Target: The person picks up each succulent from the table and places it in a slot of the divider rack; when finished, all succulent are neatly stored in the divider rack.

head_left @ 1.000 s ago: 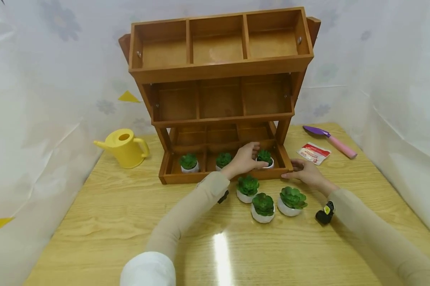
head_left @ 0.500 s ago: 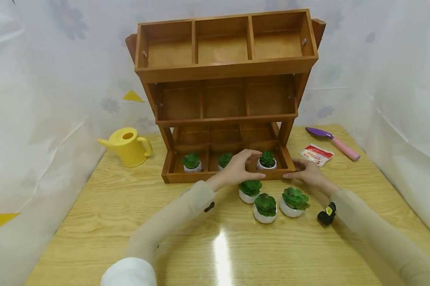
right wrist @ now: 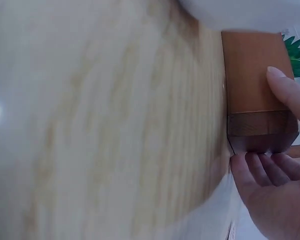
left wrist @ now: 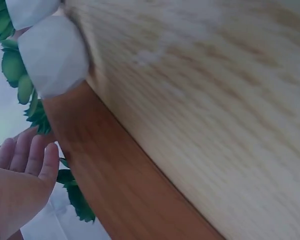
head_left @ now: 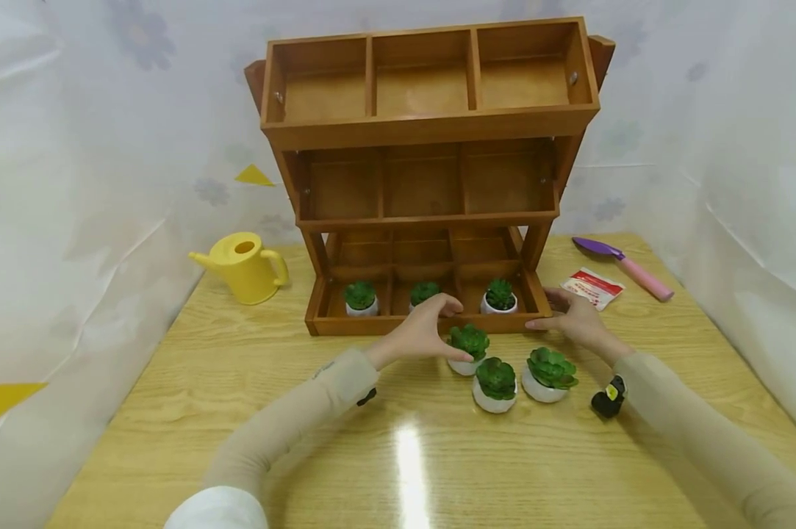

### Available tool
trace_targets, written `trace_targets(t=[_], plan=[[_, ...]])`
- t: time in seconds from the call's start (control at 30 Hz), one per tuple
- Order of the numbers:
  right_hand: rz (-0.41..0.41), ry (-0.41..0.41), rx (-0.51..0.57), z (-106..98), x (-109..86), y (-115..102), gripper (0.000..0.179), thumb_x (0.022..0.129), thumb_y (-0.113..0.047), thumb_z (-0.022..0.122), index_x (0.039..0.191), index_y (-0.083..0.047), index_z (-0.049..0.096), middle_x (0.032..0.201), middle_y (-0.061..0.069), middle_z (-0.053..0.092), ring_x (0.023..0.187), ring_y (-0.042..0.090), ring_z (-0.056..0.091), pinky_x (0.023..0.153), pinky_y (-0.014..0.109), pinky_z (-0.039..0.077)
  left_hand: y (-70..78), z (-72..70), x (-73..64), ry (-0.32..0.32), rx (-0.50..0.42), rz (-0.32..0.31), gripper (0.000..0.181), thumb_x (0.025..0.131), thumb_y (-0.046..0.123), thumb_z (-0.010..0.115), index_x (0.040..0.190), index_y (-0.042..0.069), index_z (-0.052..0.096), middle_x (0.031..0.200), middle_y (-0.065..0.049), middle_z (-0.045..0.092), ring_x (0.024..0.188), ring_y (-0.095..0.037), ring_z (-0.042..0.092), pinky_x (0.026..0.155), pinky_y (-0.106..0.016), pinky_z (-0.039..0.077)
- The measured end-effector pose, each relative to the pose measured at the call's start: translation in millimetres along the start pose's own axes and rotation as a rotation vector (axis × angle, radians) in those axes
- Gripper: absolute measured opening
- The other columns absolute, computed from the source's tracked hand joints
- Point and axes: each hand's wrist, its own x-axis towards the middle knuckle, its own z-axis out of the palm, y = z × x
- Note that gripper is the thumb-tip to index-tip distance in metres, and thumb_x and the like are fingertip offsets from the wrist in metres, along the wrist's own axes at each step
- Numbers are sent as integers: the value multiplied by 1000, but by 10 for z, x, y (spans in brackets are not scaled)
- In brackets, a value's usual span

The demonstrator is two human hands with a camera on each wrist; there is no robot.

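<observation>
My left hand (head_left: 419,334) hovers before the lowest tier of a brown wooden plant shelf (head_left: 431,128), thumb and fingers spread apart, holding nothing. Its thumb is close to a potted succulent (head_left: 469,341) in a white pot; whether they touch I cannot tell. In the left wrist view, the fingers (left wrist: 34,157) are extended beside the shelf's front board (left wrist: 110,165). My right hand (head_left: 578,317) grips the shelf's bottom right corner (right wrist: 260,125), thumb on the front and fingers at the side. Potted succulents stand in the lowest left (head_left: 361,297), middle (head_left: 425,292) and right (head_left: 500,295) compartments.
Two more potted succulents (head_left: 495,385) (head_left: 548,375) stand on the table in front of the shelf. A yellow watering can (head_left: 247,268) is at the left. On the right lie a red-and-white packet (head_left: 592,287) and a purple trowel with a pink handle (head_left: 625,269).
My left hand has let go of the succulent in the right compartment and moved left and toward me, to the nearest pot on the table. My right hand stays at the shelf corner.
</observation>
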Motion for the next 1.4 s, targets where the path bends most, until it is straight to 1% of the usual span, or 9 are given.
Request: trace_targets(t=[0.13, 0.3, 0.5, 0.67, 0.77, 0.97, 1.07, 1.23, 1.4], plan=[[-7, 12, 13, -16, -26, 14, 89, 81, -32, 78, 148, 1, 30, 147, 26, 38, 130, 45, 42, 101, 55, 41, -25, 22, -30, -16, -14, -21, 80, 71, 33, 86, 133, 6, 44, 132, -7, 50, 117, -21, 50, 100, -31, 44], [-25, 8, 22, -18, -35, 14, 86, 82, -29, 77, 148, 0, 30, 147, 26, 37, 130, 45, 42, 100, 55, 42, -71, 51, -48, -41, -16, -51, 79, 70, 33, 86, 131, 8, 44, 130, -7, 50, 116, -20, 51, 98, -29, 45], [-27, 10, 26, -21, -41, 5, 86, 83, -28, 77, 148, 0, 30, 148, 26, 37, 130, 45, 42, 100, 55, 41, -111, 104, -34, -46, -24, -40, 77, 71, 32, 85, 132, 6, 45, 130, -8, 51, 116, -21, 52, 98, -29, 45], [-20, 3, 39, -17, -33, 21, 86, 83, -29, 76, 149, 0, 29, 149, 26, 35, 131, 46, 40, 101, 56, 40, -141, 186, -9, -53, 1, -17, 76, 71, 32, 85, 132, 7, 46, 132, -8, 53, 119, -21, 53, 100, -29, 45], [-16, 1, 45, -5, -22, 41, 86, 83, -29, 76, 149, 0, 29, 149, 26, 35, 131, 46, 40, 102, 55, 40, -157, 227, 16, -55, 0, -10, 77, 71, 33, 86, 133, 8, 47, 132, -6, 54, 121, -20, 52, 101, -30, 44], [-15, -4, 63, 12, -1, 52, 88, 82, -29, 77, 150, -1, 28, 150, 25, 34, 132, 46, 39, 102, 55, 40, -158, 264, 63, -129, -61, -76, 81, 70, 30, 87, 136, 11, 45, 132, -5, 54, 119, -19, 53, 99, -30, 45], [-14, -4, 65, 12, 2, 51, 89, 82, -29, 77, 150, -1, 28, 150, 25, 34, 132, 46, 39, 102, 56, 40, -189, 270, 88, -160, -100, -98, 82, 69, 28, 87, 136, 12, 44, 130, -5, 55, 118, -18, 54, 98, -30, 46], [-8, 2, 63, 6, -9, 54, 88, 82, -29, 77, 149, -1, 29, 149, 25, 34, 132, 46, 39, 102, 55, 40, -291, 250, 121, -203, -176, -97, 76, 72, 23, 86, 135, 15, 44, 131, -2, 52, 119, -17, 51, 98, -32, 45], [-7, -5, 70, 9, -11, 58, 89, 82, -31, 77, 150, -2, 28, 150, 25, 34, 133, 46, 38, 102, 55, 40, -350, 214, 138, -254, -167, -95, 78, 72, 24, 86, 137, 17, 43, 137, 0, 47, 127, -18, 46, 104, -35, 40]])
